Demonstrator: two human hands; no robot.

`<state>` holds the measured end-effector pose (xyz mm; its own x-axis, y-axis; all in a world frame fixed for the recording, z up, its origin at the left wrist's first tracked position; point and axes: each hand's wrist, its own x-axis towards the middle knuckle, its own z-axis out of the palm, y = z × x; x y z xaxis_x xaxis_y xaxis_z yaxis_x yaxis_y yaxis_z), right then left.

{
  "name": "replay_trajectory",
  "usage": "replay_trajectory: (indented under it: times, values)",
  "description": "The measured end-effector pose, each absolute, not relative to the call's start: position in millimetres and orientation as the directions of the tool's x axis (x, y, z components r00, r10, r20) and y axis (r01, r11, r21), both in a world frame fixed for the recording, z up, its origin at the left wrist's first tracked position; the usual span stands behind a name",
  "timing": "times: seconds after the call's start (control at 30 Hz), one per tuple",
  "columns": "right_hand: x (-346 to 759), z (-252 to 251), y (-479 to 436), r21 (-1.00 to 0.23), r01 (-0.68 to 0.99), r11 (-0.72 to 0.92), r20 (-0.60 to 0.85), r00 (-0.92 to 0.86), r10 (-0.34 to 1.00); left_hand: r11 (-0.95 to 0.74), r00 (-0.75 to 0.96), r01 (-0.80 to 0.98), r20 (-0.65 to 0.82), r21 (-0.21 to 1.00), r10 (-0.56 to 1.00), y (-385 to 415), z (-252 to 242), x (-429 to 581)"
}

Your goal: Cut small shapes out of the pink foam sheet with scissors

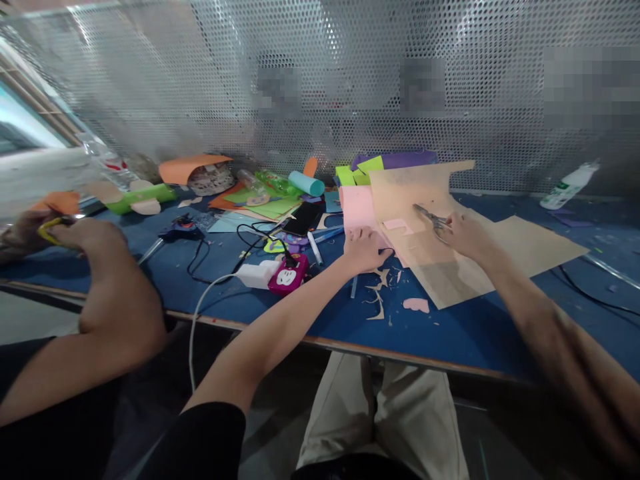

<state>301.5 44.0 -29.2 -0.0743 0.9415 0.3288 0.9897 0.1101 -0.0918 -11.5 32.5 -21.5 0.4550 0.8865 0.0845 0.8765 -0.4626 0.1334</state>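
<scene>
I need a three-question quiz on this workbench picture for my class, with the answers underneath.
1. Multiple choice: what does the person's right hand hold?
a) a marker
b) scissors
c) a ruler
2. True or false: the person's left hand is at the pink paper.
3. Fill in: the bottle at the far right of the picture is mostly ____.

Key: 1 b; 2 true; 3 white.

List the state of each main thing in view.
Grey scissors: held in right hand
Pink paper: curled, left hand touching it
Tan paper: notched edge
Phone: dark screen
Magenta socket block: black plug inserted
Light-blue paper tube: rolled, lying down
Yellow-handled scissors: in co-worker's hand
</scene>
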Motion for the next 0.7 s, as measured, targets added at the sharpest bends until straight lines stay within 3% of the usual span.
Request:
replay_trajectory:
  times: [0.1,0.3,0.53,0.7]
  values:
    - [290,-33,46,-0.086,0.99,0.11,0.359,-0.072,0.93,-0.468,0.461,0.873,0.082,0.139,0.884,31,-20,-11]
    - [238,-44,44,-0.088,0.907,0.411,0.26,-0.378,0.889,-0.465,0.457,0.876,0.091,0.124,0.885,31,-20,-11]
    - [232,-50,44,-0.079,0.953,0.292,0.229,-0.268,0.936,-0.458,0.451,0.881,0.086,0.115,0.889,29,-19,-11]
    - [240,-45,43,-0.088,0.947,0.309,0.217,-0.285,0.934,-0.458,0.451,0.881,0.08,0.119,0.889,28,-17,-11]
